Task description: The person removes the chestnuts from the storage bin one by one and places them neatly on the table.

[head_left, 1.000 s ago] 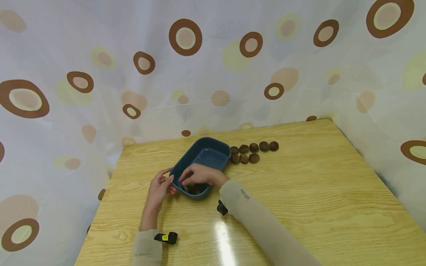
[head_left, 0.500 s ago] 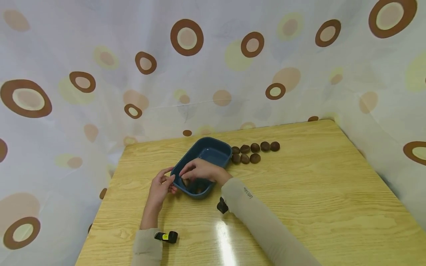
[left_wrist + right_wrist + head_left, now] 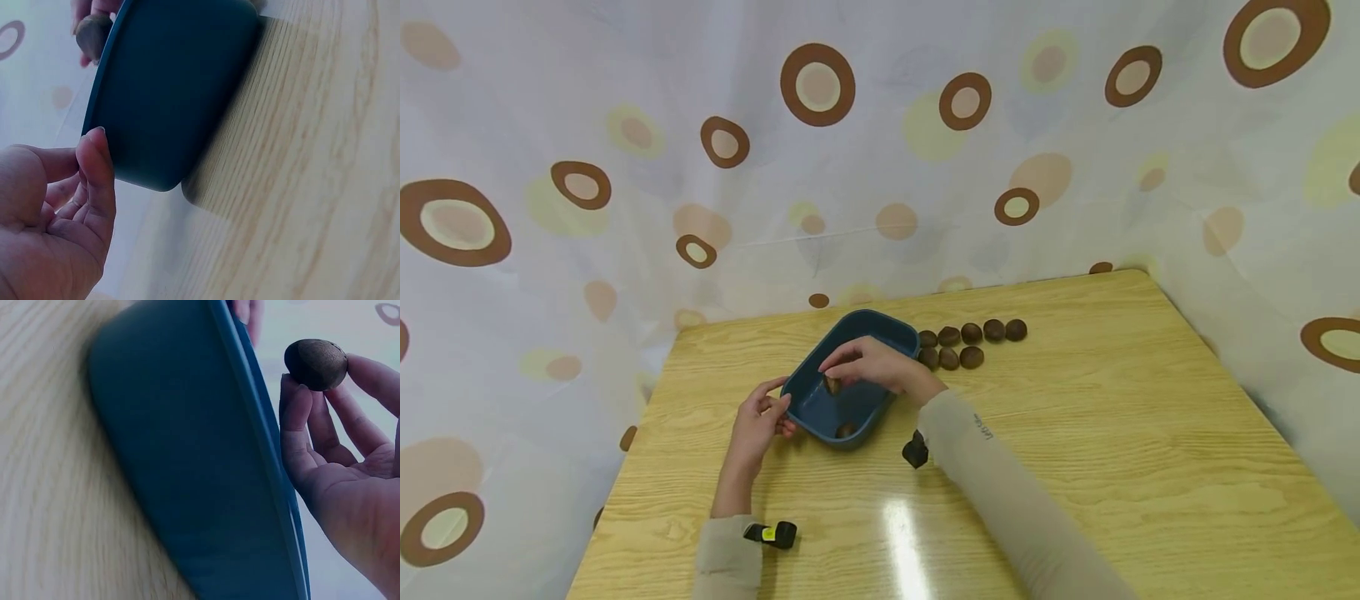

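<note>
A dark blue rectangular basin stands on the wooden table, and my left hand pinches its near left rim between thumb and fingers. Over the basin, my right hand holds a brown chestnut at its fingertips. That chestnut shows clearly in the right wrist view, pinched between thumb and fingers above the rim. Another chestnut lies inside, at the basin's near end. The right hand and forearm cover part of the basin floor.
Right of the basin, chestnuts lie in two rows: a back row of several and a front row of three. Both rows begin close to the basin's right edge. A patterned curtain hangs behind the wooden table.
My right hand has risen from the basin's near end and moved back and right, bringing a chestnut up with it. The left hand stays at the rim.
</note>
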The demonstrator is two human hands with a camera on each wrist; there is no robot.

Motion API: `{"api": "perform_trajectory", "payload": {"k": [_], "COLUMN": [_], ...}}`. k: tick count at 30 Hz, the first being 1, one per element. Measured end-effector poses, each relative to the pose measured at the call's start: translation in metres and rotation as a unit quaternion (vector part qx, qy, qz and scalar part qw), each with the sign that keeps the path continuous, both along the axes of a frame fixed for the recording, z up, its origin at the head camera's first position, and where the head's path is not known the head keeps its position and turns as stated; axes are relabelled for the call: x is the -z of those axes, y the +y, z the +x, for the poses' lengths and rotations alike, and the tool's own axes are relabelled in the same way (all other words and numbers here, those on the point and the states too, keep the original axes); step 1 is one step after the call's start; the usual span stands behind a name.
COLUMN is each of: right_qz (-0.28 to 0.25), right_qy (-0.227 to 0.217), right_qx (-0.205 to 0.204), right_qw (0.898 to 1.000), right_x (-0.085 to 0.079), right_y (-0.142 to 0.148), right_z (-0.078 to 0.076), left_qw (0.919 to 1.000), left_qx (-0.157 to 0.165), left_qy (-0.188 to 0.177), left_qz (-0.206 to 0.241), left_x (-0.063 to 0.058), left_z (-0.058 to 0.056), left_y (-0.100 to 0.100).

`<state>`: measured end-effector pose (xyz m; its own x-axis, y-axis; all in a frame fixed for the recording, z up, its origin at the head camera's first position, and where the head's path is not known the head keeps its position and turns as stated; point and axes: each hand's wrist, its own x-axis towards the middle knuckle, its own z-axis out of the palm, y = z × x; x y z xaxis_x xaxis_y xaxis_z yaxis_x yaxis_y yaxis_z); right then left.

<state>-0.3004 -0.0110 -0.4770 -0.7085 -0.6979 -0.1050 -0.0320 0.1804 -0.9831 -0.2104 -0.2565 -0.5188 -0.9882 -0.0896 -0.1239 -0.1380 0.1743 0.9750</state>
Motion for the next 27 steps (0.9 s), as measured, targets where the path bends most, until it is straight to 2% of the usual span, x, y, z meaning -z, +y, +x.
{"api": "perform_trajectory", "payload": {"k": [8,20,27], "right_qz": [-0.027,-0.037,-0.043], "right_qy": [-0.005,-0.025,-0.036], "right_qx": [0.028,0.067,0.112], "right_qw": [0.999,0.997,0.992], "right_x": [0.001,0.002,0.008], "right_y": [0.029,0.084,0.115], "right_z": [-0.007,-0.017,-0.02], "left_qw": [1.0,1.0,0.9999], "left_qx": [0.001,0.002,0.001], "left_qy": [-0.003,-0.003,0.003], "left_qz": [-0.005,-0.008,-0.017], "left_x": [0.001,0.004,0.003], "left_z": [-0.002,-0.004,-0.003], "left_y": [0.0,-0.002,-0.003]}}
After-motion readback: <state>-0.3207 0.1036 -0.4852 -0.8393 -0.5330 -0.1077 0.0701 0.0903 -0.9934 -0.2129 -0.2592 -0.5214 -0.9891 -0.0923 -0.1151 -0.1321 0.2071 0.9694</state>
